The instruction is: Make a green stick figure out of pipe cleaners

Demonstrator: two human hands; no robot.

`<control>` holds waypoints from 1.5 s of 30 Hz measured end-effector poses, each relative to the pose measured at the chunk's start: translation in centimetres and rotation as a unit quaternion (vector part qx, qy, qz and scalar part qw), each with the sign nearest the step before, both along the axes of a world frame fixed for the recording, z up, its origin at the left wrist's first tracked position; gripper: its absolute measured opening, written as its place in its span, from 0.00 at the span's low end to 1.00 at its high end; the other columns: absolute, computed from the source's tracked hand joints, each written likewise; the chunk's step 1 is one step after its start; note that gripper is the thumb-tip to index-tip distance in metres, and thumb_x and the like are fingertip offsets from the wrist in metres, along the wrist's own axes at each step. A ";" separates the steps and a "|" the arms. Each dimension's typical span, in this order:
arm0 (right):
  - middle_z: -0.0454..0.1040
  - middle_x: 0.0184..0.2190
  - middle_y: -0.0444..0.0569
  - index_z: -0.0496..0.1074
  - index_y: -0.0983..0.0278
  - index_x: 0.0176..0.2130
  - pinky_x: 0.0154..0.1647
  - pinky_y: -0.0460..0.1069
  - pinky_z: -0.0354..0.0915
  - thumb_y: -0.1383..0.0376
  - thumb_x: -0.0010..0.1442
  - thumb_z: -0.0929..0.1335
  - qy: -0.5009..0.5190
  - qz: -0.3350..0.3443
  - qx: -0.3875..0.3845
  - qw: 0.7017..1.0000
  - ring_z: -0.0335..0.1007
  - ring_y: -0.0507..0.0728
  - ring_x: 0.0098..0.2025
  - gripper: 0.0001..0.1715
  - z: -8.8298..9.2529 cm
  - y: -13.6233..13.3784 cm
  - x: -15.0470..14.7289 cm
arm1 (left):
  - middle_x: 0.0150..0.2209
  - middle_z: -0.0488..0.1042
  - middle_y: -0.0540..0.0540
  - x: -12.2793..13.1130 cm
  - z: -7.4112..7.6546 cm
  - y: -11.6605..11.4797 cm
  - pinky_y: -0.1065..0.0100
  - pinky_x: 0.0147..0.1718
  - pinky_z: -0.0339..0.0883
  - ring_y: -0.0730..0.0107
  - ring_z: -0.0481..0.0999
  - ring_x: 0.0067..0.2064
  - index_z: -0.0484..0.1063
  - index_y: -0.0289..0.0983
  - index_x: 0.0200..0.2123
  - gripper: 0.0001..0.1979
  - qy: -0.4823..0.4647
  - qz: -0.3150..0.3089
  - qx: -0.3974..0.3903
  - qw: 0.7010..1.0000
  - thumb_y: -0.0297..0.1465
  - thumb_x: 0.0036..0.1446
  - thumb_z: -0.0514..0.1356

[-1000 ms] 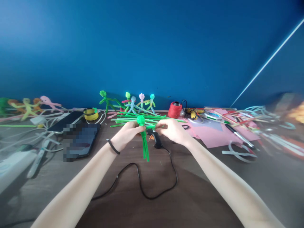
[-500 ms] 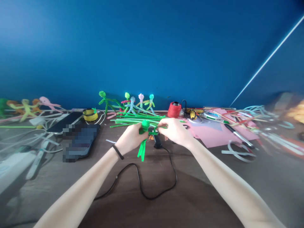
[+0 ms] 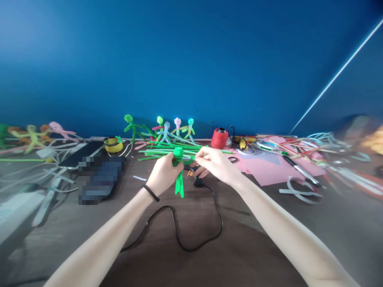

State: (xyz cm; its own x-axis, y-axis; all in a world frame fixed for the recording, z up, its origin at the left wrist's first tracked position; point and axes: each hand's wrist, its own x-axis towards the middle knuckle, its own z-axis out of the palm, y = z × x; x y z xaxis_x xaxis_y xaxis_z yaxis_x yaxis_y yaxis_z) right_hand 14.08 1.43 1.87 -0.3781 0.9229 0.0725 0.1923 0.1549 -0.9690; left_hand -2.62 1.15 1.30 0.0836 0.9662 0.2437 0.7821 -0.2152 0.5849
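Left hand (image 3: 163, 172) grips the green figure (image 3: 178, 153) below its head.

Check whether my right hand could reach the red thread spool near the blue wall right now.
Probably yes: the red thread spool stands just beyond your right hand, with low green fuzzy stems but nothing tall visible between, though that hand seems busy beside the green fuzzy figure.

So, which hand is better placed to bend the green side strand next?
Probably the right hand: its fingertips are at the side strand, while the left hand is holding the green figure.
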 end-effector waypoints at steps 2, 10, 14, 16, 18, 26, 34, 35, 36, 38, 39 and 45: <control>0.70 0.27 0.47 0.59 0.64 0.29 0.22 0.48 0.68 0.65 0.54 0.62 0.015 0.001 0.009 1.000 0.72 0.54 0.24 0.05 0.0 0.1 0.0 | 0.20 0.65 0.52 -0.1 0.1 0.0 0.72 0.23 0.53 0.74 0.61 0.23 0.63 0.36 0.23 0.08 -0.030 -0.008 -0.011 0.999 0.35 0.46 0.51; 0.68 0.22 0.45 0.62 0.67 0.28 0.16 0.42 0.58 0.64 0.50 0.65 0.049 0.043 0.037 0.997 0.71 0.52 0.21 0.08 -0.6 1.1 0.2 | 0.20 0.66 0.52 -0.5 0.5 0.3 0.72 0.24 0.56 0.73 0.65 0.25 0.64 0.34 0.22 0.09 -0.225 -0.044 -0.072 0.971 0.35 0.43 0.54; 0.70 0.21 0.46 0.64 0.67 0.30 0.18 0.43 0.57 0.64 0.49 0.67 0.056 0.052 0.037 0.996 0.69 0.51 0.22 0.09 -1.0 1.5 0.4 | 0.20 0.68 0.52 -0.4 0.9 0.2 0.72 0.26 0.58 0.72 0.67 0.26 0.64 0.34 0.20 0.09 -0.298 -0.038 -0.103 0.948 0.35 0.42 0.56; 0.70 0.19 0.45 0.65 0.67 0.31 0.19 0.43 0.56 0.64 0.49 0.67 0.056 0.056 0.039 0.996 0.67 0.50 0.21 0.09 -1.0 1.5 0.5 | 0.22 0.70 0.51 -0.3 1.0 0.1 0.72 0.26 0.59 0.71 0.68 0.27 0.66 0.33 0.21 0.09 -0.328 -0.042 -0.122 0.936 0.35 0.42 0.57; 0.70 0.17 0.44 0.66 0.67 0.32 0.19 0.43 0.56 0.64 0.49 0.67 0.058 0.062 0.039 0.996 0.64 0.48 0.20 0.09 -1.1 1.6 0.6 | 0.24 0.72 0.50 -0.3 1.0 0.1 0.71 0.27 0.60 0.71 0.69 0.28 0.68 0.33 0.23 0.09 -0.355 -0.047 -0.144 0.922 0.34 0.42 0.58; 0.70 0.35 0.47 0.65 0.65 0.37 0.18 0.43 0.55 0.68 0.49 0.67 0.085 0.092 0.044 0.991 0.68 0.48 0.22 0.13 -0.8 1.9 0.9 | 0.23 0.72 0.50 -0.7 1.0 0.3 0.72 0.27 0.62 0.73 0.70 0.26 0.71 0.33 0.22 0.07 -0.415 -0.068 -0.179 0.889 0.32 0.41 0.60; 0.68 0.18 0.41 0.67 0.66 0.34 0.20 0.43 0.55 0.69 0.51 0.66 0.035 0.078 0.076 0.993 0.66 0.48 0.21 0.07 -0.2 1.2 1.0 | 0.24 0.72 0.50 -0.7 1.2 0.1 0.73 0.27 0.64 0.75 0.70 0.26 0.71 0.34 0.23 0.04 -0.442 -0.126 -0.257 0.850 0.30 0.42 0.60; 0.68 0.17 0.41 0.67 0.66 0.34 0.21 0.43 0.56 0.69 0.51 0.66 0.025 0.074 0.081 0.994 0.66 0.49 0.22 0.06 -0.1 1.2 1.1 | 0.24 0.73 0.50 -0.8 1.1 0.1 0.73 0.28 0.64 0.74 0.70 0.27 0.72 0.34 0.24 0.04 -0.437 -0.129 -0.260 0.851 0.30 0.43 0.60; 0.68 0.17 0.42 0.67 0.66 0.34 0.22 0.43 0.57 0.68 0.51 0.66 0.017 0.071 0.086 0.994 0.67 0.49 0.22 0.06 -0.1 1.2 1.1 | 0.24 0.73 0.50 -0.8 1.1 0.1 0.72 0.28 0.65 0.74 0.70 0.27 0.72 0.34 0.24 0.05 -0.430 -0.130 -0.262 0.854 0.30 0.43 0.60; 0.69 0.20 0.43 0.68 0.66 0.33 0.25 0.45 0.60 0.67 0.50 0.66 0.009 0.070 0.098 0.993 0.67 0.49 0.23 0.06 -0.1 1.2 1.2 | 0.25 0.73 0.49 -1.0 1.0 0.2 0.72 0.29 0.65 0.73 0.71 0.28 0.71 0.34 0.24 0.06 -0.412 -0.131 -0.263 0.863 0.31 0.42 0.60; 0.69 0.22 0.43 0.69 0.66 0.32 0.26 0.45 0.61 0.67 0.50 0.66 0.008 0.072 0.104 0.992 0.67 0.49 0.24 0.06 -0.1 1.3 1.2 | 0.26 0.73 0.49 -1.0 1.0 0.2 0.72 0.29 0.65 0.73 0.71 0.29 0.71 0.34 0.24 0.06 -0.403 -0.131 -0.264 0.866 0.31 0.42 0.61; 0.71 0.30 0.46 0.70 0.66 0.30 0.31 0.46 0.63 0.68 0.49 0.65 -0.011 0.090 0.143 0.986 0.67 0.50 0.29 0.05 0.1 1.2 1.5 | 0.25 0.73 0.49 -1.0 1.5 0.0 0.71 0.28 0.64 0.71 0.71 0.28 0.71 0.35 0.24 0.07 -0.339 -0.129 -0.255 0.896 0.32 0.41 0.60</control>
State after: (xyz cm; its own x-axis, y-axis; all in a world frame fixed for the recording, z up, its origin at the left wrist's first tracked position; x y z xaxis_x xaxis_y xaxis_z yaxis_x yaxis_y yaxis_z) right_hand 15.58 2.62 1.97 -0.5388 0.7834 0.3099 0.1562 0.4544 -0.8770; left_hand -3.67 1.16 2.75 0.3207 0.9360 -0.1453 0.1716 0.0934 0.9807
